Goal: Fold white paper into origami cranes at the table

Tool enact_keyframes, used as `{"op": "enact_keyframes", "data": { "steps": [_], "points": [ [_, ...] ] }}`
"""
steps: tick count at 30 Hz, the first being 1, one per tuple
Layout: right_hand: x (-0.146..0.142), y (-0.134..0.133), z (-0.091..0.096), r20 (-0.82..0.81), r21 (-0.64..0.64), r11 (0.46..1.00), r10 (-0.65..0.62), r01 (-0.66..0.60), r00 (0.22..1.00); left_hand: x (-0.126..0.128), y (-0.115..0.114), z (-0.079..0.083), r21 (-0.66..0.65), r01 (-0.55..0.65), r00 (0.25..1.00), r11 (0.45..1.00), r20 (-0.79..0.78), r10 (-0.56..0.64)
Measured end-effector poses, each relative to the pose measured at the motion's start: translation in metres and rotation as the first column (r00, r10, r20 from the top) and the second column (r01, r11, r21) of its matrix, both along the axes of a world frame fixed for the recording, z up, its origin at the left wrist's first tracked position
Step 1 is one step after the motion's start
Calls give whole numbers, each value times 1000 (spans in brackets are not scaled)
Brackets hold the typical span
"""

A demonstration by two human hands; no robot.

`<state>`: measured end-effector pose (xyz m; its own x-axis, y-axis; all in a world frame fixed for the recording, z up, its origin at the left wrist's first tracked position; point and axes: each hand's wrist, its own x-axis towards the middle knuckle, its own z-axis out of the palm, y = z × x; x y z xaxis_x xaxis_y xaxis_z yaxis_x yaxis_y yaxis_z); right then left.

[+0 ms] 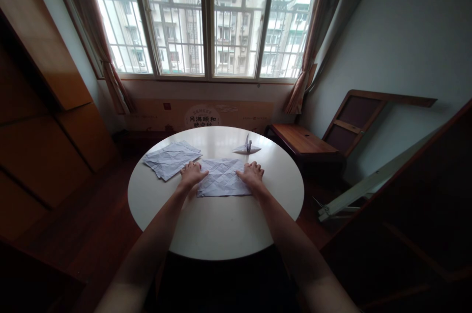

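A creased white sheet of paper (222, 181) lies unfolded on the round white table (217, 234), crossed by many fold lines. At its left edge, my left hand (192, 174) has the thumb pointing inward over the paper and the fingers curled at the side. My right hand (252, 175) holds the right edge in much the same way, thumb on top. The undersides of the fingers are hidden. Beyond the right hand stands a folded paper crane (248, 145). Left of my left hand lies a stack of creased paper sheets (171, 158).
Behind the table, a printed cardboard panel (243, 115) leans below the barred window (206, 22). A wooden bench (304, 139) stands at the right, with a leaning wooden frame (344, 115) by the wall. Tall wooden cabinets (37, 150) line the left.
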<state>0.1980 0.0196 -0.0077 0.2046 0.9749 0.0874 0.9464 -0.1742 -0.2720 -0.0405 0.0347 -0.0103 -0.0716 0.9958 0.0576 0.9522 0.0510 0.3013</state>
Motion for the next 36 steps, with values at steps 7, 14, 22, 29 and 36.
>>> {"op": "enact_keyframes", "data": {
  "steps": [7, 14, 22, 29, 36],
  "points": [
    [4, 4, -2, -43, -21, 1000, -3, 2, 999, -1, 0, -2, -8, -13, 999, 1000, 31, 13],
    [4, 7, -4, -72, -37, 999, -6, 4, 997, -1, 7, -2, -61, -44, 995, 997, 91, 49],
    [5, 9, -4, -85, -45, 999, 11, -15, 996, -1, 8, -3, -50, -43, 993, 998, 109, 49],
    [5, 11, -5, -95, -50, 998, 19, -24, 995, -1, 7, -2, -56, -34, 993, 998, 115, 40],
    [5, 12, -8, -135, -16, 998, 61, -64, 989, 1, -1, 3, -48, -5, 996, 999, 93, 9]
  ]
}}
